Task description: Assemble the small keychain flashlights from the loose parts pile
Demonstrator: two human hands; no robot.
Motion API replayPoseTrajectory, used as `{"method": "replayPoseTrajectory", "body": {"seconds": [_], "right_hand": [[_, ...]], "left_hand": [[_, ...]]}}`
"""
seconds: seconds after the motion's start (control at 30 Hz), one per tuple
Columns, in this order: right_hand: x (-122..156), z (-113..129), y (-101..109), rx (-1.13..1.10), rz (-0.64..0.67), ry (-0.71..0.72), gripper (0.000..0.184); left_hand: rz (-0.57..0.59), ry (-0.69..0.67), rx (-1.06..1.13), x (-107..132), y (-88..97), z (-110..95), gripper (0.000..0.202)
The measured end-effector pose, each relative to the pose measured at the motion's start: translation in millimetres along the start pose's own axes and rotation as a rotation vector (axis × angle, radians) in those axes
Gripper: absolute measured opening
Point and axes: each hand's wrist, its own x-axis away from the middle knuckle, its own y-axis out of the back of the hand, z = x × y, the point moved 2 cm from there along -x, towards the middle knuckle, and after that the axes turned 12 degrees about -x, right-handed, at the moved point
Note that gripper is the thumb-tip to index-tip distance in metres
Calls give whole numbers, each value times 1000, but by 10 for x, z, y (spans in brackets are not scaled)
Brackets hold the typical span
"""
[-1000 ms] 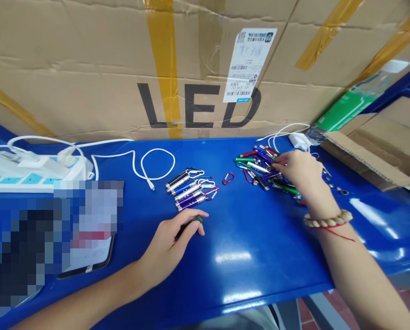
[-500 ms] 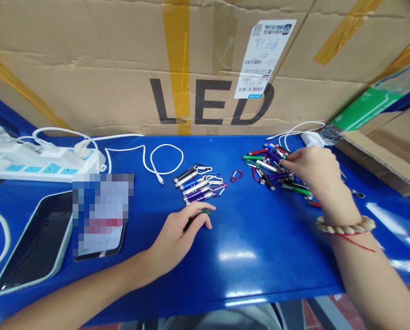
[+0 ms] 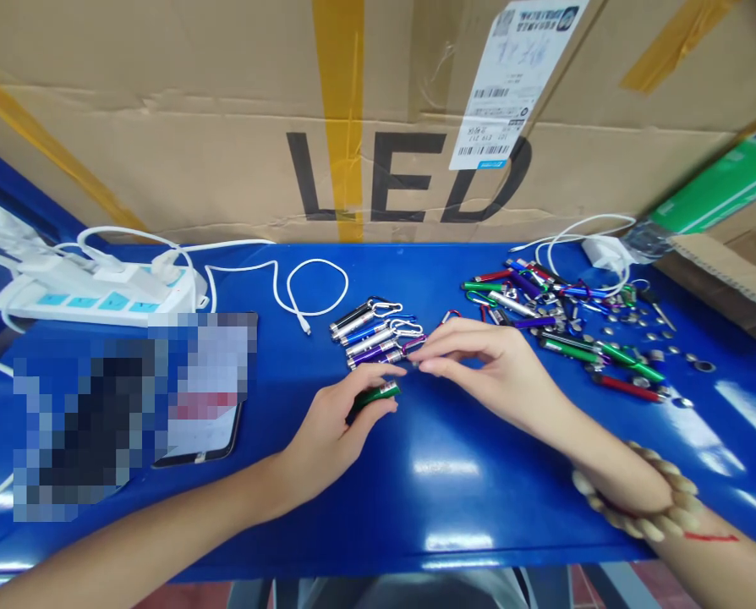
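Observation:
My left hand (image 3: 333, 423) is closed around a short green penlight (image 3: 378, 393), whose end shows between thumb and fingers; the rest of it is hidden in the palm. Close in front of it, my right hand (image 3: 489, 364) is pinched, its fingertips near the left fingertips. Whatever lies in that pinch is too small to make out. Just behind both hands is a neat row of penlights (image 3: 365, 330) in black, silver, blue and purple, with carabiner clips (image 3: 384, 306) at their right ends. A red carabiner (image 3: 450, 315) is partly covered by my right hand.
A loose pile of penlights (image 3: 568, 347) and small round metal pieces lies at the right. To the left are two phones (image 3: 206, 423), a white power strip (image 3: 117, 296) and a white cable (image 3: 318, 264). A large cardboard box (image 3: 226, 110) stands behind; a bottle (image 3: 720, 182) leans at right.
My right hand has moved left from the loose pile to the left hand's fingertips. My left hand has stayed nearly in place, and more of the green penlight now shows.

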Motion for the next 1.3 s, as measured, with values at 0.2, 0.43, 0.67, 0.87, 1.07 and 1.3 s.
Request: {"method": "replayPoseTrajectory", "body": {"seconds": [0.2,0.43,0.67,0.87,1.07,1.3], "right_hand": [[30,14,-46,-185,15,-149,13],[25,-13,-101,-395,133,-312,22],[25,-75,-101,-514,195,-480,28],[56,-158,-127,-398,201,-579,15],[93,-140,-184,-382,273,-606,14],[131,-155,-208,-400,253,-616,12]], "left_hand": [[-4,-43,21,8,-5,10,14],[1,-48,9,44,-23,37,8],[-56,-234,21,64,-36,32,7],[-116,-343,-30,74,-50,27,10],[-123,-392,-99,64,-56,59,11],[-136,-383,-108,78,-57,98,11]]}}
